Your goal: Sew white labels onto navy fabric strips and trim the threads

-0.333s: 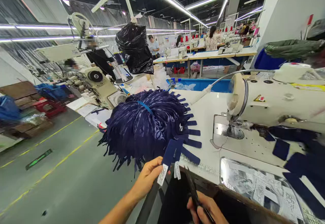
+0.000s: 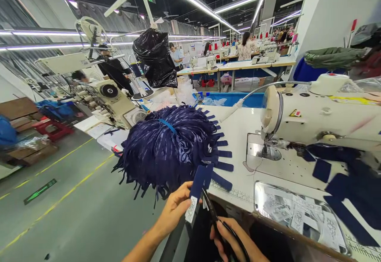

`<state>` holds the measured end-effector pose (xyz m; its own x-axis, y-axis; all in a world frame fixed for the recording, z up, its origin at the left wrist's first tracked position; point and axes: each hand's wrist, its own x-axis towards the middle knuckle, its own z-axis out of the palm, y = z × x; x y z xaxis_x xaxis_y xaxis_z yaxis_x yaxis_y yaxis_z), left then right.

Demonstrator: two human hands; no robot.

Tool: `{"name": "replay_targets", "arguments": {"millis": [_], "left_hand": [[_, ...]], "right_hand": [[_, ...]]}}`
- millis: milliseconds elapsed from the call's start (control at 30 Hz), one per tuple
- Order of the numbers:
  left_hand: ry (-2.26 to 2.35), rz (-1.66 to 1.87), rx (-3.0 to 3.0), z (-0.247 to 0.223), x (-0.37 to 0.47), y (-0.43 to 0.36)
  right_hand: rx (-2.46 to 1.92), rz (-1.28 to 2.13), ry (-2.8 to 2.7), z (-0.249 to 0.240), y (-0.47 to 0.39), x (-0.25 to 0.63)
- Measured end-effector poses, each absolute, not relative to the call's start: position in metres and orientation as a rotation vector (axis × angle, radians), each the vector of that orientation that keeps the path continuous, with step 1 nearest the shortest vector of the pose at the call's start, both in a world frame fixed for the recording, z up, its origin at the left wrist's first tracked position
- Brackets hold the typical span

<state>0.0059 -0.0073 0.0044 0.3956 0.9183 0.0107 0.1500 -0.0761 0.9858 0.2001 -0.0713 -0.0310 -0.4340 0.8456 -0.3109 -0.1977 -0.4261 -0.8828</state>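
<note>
My left hand [image 2: 175, 206] pinches the end of a navy fabric strip [image 2: 200, 179] that carries a white printed label [image 2: 191, 209]. In my right hand [image 2: 233, 238] is a pair of black scissors [image 2: 212, 210], its tips touching or just beside the strip's right edge. A second white label shows partly behind the blades. The strip hangs off a big bundle of navy strips [image 2: 160, 151], which a light blue tie [image 2: 167, 126] binds on top. Several strip ends fan out over the white table.
A white sewing machine [image 2: 321, 115] stands on the right of the table [image 2: 235, 131]. In front of it lies a metal tray [image 2: 258, 198] of loose labels, with navy fabric pieces [image 2: 351, 182] beside it. A black plastic bag [image 2: 156, 58] hangs behind the bundle. People sit and stand further back.
The scissors have moved left and up, from apart to the edge of the labelled strip. My left hand keeps its hold on the strip. The whole view has shifted slightly.
</note>
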Motion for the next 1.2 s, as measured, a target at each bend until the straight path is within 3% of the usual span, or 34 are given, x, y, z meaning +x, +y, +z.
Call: {"name": "replay_targets", "arguments": {"millis": [200, 367, 567, 933, 1200], "left_hand": [[0.961, 0.711, 1.400, -0.006, 0.007, -0.005], [0.972, 0.782, 1.244, -0.009, -0.002, -0.002], [0.937, 0.813, 1.106, -0.004, -0.004, -0.001], [0.751, 1.033, 0.810, -0.013, -0.001, 0.001], [0.687, 1.096, 0.974, -0.018, 0.009, -0.001]], "right_hand": [[-1.032, 1.935, -1.108, -0.051, -0.064, 0.197], [-1.092, 1.855, -0.998, -0.067, -0.070, 0.193], [-0.949, 2.009, -0.815, -0.071, -0.052, 0.182], [-0.973, 1.760, -0.868, -0.071, -0.044, 0.177], [-1.050, 1.776, -0.798, -0.070, -0.048, 0.175]]}}
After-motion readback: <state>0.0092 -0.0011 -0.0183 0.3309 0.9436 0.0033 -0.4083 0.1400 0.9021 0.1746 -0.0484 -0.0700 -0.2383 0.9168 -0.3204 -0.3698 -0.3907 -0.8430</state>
